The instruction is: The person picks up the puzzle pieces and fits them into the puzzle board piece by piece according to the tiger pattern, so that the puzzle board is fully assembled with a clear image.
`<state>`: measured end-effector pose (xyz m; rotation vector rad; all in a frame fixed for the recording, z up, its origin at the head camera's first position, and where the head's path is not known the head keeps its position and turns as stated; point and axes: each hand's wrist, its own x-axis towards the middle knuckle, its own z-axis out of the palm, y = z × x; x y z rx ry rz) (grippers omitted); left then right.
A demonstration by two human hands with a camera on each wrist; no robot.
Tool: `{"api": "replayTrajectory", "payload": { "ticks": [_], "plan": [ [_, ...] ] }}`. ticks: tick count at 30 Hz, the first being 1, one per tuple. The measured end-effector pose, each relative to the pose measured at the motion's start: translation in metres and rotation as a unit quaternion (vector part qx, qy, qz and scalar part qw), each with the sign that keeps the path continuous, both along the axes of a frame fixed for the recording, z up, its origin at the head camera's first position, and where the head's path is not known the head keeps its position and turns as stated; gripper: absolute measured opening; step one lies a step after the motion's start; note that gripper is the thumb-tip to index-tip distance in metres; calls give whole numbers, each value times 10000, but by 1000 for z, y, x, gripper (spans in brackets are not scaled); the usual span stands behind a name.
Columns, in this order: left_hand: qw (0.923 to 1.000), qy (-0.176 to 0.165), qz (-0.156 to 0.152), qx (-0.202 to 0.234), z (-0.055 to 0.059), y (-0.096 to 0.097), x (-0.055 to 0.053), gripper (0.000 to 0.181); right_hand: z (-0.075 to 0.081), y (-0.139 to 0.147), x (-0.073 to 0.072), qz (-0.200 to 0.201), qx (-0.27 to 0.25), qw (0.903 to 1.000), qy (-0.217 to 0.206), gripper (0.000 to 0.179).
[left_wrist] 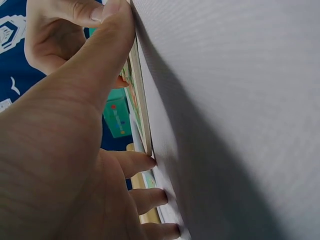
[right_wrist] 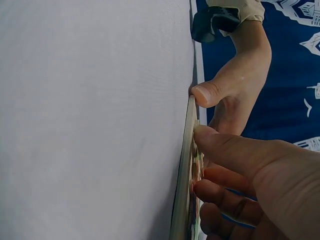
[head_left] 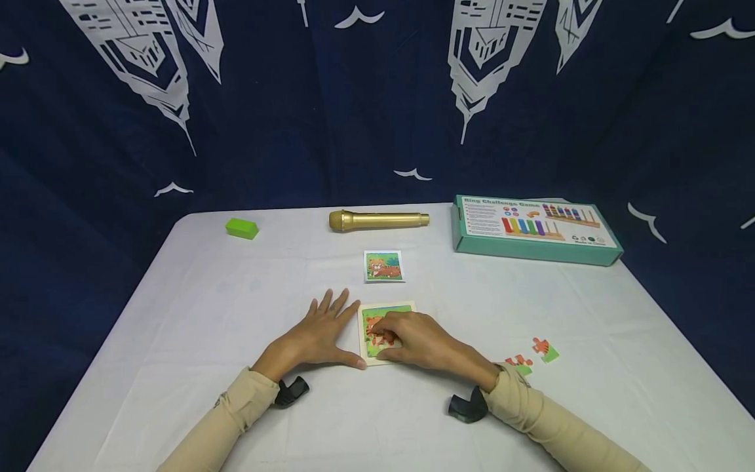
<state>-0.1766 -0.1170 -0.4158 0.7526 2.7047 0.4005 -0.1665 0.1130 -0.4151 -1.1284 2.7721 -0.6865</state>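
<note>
Head view: on the white tabletop [head_left: 177,328], a green block [head_left: 242,229] lay farthest left, well beyond the puzzle board. The left hand [head_left: 321,335] rested along the puzzle board's left side, its grip wide, fingers spread; its thumb and forefinger met the edge at the near and far left corners. The gold microphone [head_left: 379,221] lay beyond the puzzle board, and between the two stood out a small tiger picture card [head_left: 384,267]. The puzzle board [head_left: 371,361] lay flat, partly hidden under the right hand [head_left: 421,337]. That hand's grip was narrow, fingers bent over the picture and thumb on the near part; I could not tell whether it pinched a piece. Loose red and green puzzle pieces [head_left: 541,346] lay to the right of the puzzle board, and a teal game box [head_left: 537,252] sat beyond it, farther right.
</note>
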Motion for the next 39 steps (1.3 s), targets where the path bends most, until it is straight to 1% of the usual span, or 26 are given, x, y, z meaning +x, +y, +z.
{"api": "replayTrajectory", "payload": {
  "ticks": [10, 15, 24, 27, 31, 35, 39],
  "plan": [
    [10000, -8, 12, -22, 0, 0, 0, 115, -2, -1, 0, 53, -8, 9999, -85, 39],
    [10000, 4, 4, -18, 0, 0, 0, 115, -3, 0, -1, 99, -32, 9999, -39, 39],
    [10000, -8, -16, -15, -1, 0, -1, 115, -3, 1, 0, -9, 20, 10000, -77, 35],
    [10000, -11, -2, -20, -1, 0, -1, 115, -3, 2, 0, -24, -15, 10000, 1, 34],
    [10000, 7, 0, -47, -1, 0, -1, 114, -5, 4, -1, 14, -210, 9996, 179, 33],
    [10000, 26, -8, -55, -1, 1, -1, 114, -8, 6, -3, 62, -434, 9987, 245, 38],
    [10000, 46, -24, -60, -2, 1, -1, 114, -12, 7, -4, -152, -570, 9982, 98, 51]
  ]
}}
